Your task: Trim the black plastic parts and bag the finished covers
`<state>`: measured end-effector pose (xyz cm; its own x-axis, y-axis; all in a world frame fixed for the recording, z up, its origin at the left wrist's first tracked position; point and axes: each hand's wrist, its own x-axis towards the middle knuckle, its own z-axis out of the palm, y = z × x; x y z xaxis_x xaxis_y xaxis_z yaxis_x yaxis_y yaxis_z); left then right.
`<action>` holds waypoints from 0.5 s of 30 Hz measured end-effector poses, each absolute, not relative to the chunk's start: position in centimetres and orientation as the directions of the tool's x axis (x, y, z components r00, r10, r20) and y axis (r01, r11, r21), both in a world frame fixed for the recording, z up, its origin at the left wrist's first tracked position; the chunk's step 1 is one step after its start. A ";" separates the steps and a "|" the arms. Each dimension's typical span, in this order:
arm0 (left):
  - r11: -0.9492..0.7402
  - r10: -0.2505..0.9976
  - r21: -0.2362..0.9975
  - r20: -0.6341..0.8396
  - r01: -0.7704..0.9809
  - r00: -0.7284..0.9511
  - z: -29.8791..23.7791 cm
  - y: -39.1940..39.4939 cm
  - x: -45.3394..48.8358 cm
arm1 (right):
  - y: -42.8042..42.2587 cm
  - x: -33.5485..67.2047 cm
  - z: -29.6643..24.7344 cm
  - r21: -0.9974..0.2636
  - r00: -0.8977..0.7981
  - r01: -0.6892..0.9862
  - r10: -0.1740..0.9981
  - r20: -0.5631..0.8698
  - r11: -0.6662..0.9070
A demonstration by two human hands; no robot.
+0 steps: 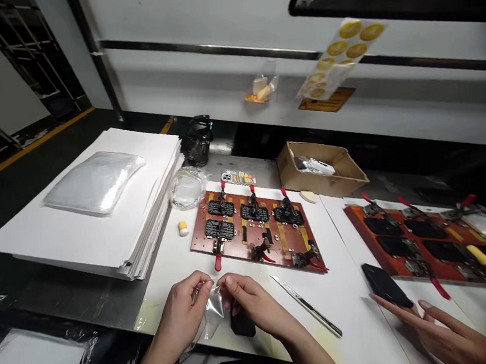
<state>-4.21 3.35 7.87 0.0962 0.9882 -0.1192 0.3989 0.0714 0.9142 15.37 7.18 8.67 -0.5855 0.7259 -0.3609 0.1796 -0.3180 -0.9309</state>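
At the near edge of the table, my left hand (186, 304) pinches the rim of a small clear plastic bag (213, 313) between thumb and fingertips. My right hand (252, 300) is closed at the bag's other side, its fingertips also on the film. Under the curled fingers of that hand is a black flat rounded piece (242, 323), partly hidden by them. Beyond both hands lies a reddish-brown fixture board (235, 250) with red-handled clamps and several black plates (220, 228). A slim metal craft knife (306, 305) rests to the right of my right hand.
A co-worker's hand (443, 329) holds a black case (386, 284) beside a second clamp board (355, 223). Left stands a stack of white sheets (83, 234) with a plastic-wrapped bundle (95, 182). A cardboard box (323, 184), a clear tape roll (187, 187) and a yellow-white finger cot (183, 228) are farther back.
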 end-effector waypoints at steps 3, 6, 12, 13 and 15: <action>0.094 0.984 0.904 -0.148 0.418 0.101 6.8 2.9 -3.4 | 5.5 16.3 6.9 -0.892 -0.606 0.092 0.686 -0.402 -0.442; 0.116 0.979 0.897 -0.176 0.426 0.104 6.5 2.9 -3.1 | 4.7 16.4 5.9 -0.841 -0.543 0.083 0.684 -0.487 -0.534; 0.110 0.971 0.885 -0.194 0.453 0.143 6.2 3.3 -2.8 | 5.0 15.7 5.5 -0.871 -0.413 0.359 0.779 -0.471 -0.336; 0.105 0.972 0.875 -0.192 0.472 0.139 6.1 3.3 -2.8 | 5.1 15.6 5.6 -0.884 -0.408 0.389 0.812 -0.416 -0.258; 0.100 0.976 0.846 -0.186 0.523 0.114 6.1 3.2 -3.0 | 5.2 15.6 5.9 -0.898 -0.409 0.398 0.840 -0.358 -0.189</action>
<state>-3.04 3.24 6.08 0.1140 0.9759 -0.1860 0.5230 0.1003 0.8464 15.65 5.17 5.89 -0.4089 0.8396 -0.3577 0.3975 -0.1890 -0.8979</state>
